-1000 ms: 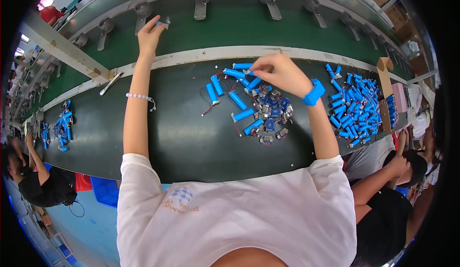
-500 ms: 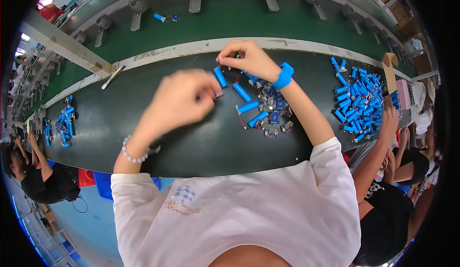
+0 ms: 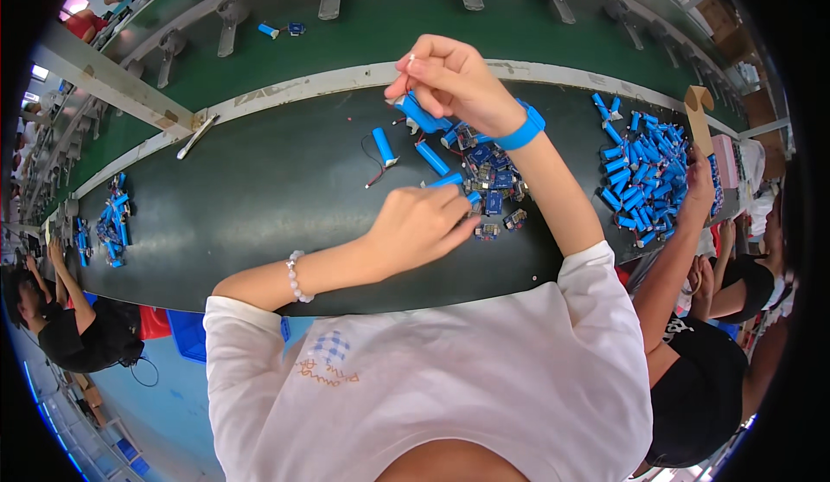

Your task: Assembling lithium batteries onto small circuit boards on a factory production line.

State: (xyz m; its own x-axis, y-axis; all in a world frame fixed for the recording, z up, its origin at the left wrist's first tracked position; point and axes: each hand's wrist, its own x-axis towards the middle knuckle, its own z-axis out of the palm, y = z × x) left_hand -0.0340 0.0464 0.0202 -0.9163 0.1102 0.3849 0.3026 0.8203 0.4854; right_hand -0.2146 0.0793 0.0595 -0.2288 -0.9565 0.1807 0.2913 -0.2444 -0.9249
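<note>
My right hand [image 3: 454, 84] is raised above the far part of the bench, thumb and finger pinched at a small white tip. A blue cylindrical battery [image 3: 418, 115] with a wire hangs just below these fingers. My left hand [image 3: 419, 231] is low over the near side of the pile, thumb and forefinger apart, fingers bent toward a blue battery and small blue circuit boards [image 3: 494, 201]. Its fingertips partly cover what lies there. A single wired battery [image 3: 383, 146] lies left of the pile, and another battery [image 3: 431, 159] lies beside the boards.
A large heap of blue batteries [image 3: 644, 166] lies at the right, by a co-worker's arm [image 3: 679, 231]. A smaller battery group [image 3: 114, 223] is at the far left. A white rail [image 3: 303, 86] runs along the bench's back, with a pale tool [image 3: 197, 136] near the post.
My left hand has moved right and down, from beside a battery to the pile. My right hand has risen, with a battery below it. A wired battery now lies farther left.
</note>
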